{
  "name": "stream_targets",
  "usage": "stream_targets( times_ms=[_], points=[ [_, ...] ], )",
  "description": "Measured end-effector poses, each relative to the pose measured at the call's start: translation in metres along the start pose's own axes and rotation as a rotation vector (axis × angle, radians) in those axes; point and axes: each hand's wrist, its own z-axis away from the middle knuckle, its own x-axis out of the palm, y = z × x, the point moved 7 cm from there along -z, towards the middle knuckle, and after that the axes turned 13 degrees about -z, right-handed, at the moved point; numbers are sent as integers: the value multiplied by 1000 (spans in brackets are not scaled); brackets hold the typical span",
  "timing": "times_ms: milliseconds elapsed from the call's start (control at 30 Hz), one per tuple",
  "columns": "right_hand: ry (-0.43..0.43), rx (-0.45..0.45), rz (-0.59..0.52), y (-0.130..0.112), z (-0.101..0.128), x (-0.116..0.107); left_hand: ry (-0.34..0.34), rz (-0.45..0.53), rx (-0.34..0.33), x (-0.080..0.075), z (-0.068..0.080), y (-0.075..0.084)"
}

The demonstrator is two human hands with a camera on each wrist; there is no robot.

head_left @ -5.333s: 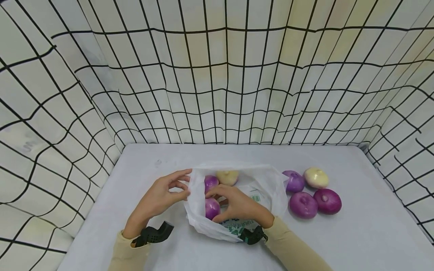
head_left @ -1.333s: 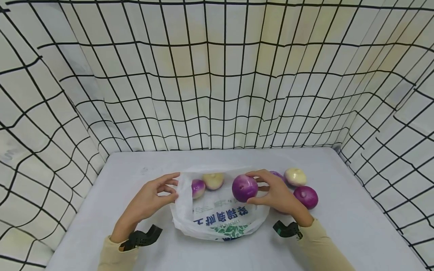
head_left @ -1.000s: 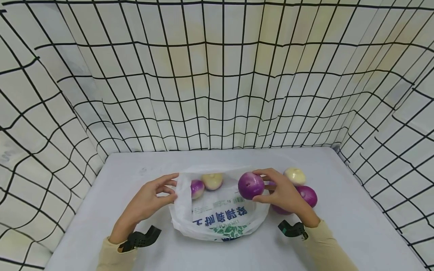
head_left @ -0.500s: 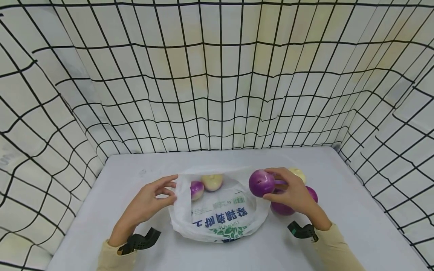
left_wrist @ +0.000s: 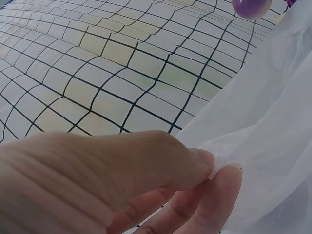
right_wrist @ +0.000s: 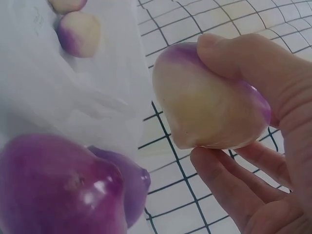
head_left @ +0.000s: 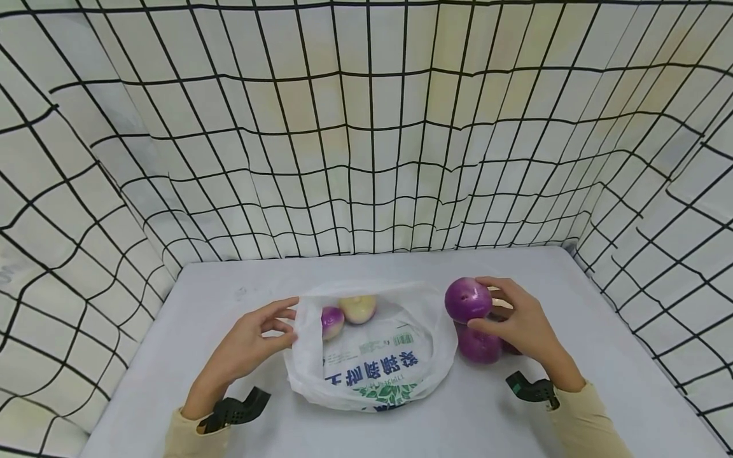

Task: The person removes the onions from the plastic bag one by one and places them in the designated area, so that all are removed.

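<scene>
My right hand (head_left: 523,318) pinches a red onion (head_left: 468,299) between thumb and fingers, just right of the white plastic bag (head_left: 372,397). In the right wrist view this onion shows a purple top and a cream, tapering underside. Below it on the table lies a purple onion (head_left: 480,343), another partly hidden behind my hand. With thumb and fingertips my left hand (head_left: 252,343) holds the bag's left edge, keeping its mouth spread. Inside the bag sit a pale yellow onion (head_left: 359,308) and a purple-and-white onion (head_left: 332,322).
Black netting (head_left: 372,146) over pale cloth rises behind the table (head_left: 229,286) and along both sides. Blue and green print (head_left: 380,369) shows inside the bag. Each wrist wears a dark camera mount (head_left: 237,407).
Since the oldest frame, my right hand has lifted a purple onion out of the bag. Over the last second it has carried it right, past the bag's edge. My left hand barely moves.
</scene>
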Motion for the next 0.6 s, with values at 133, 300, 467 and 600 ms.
stream_targets(
  times_ms=[133,300,467,600],
  points=[
    [22,2,-22,2,1,-10,4,-13,-4,0,-1,-1],
    [55,-3,12,6,3,-21,11,-17,-8,0,-1,-3],
    [91,-11,34,10,6,-31,16,-14,-9,0,-1,-3],
    [129,-37,71,11,8,-39,18,-18,-13,0,-1,-3]
  ],
)
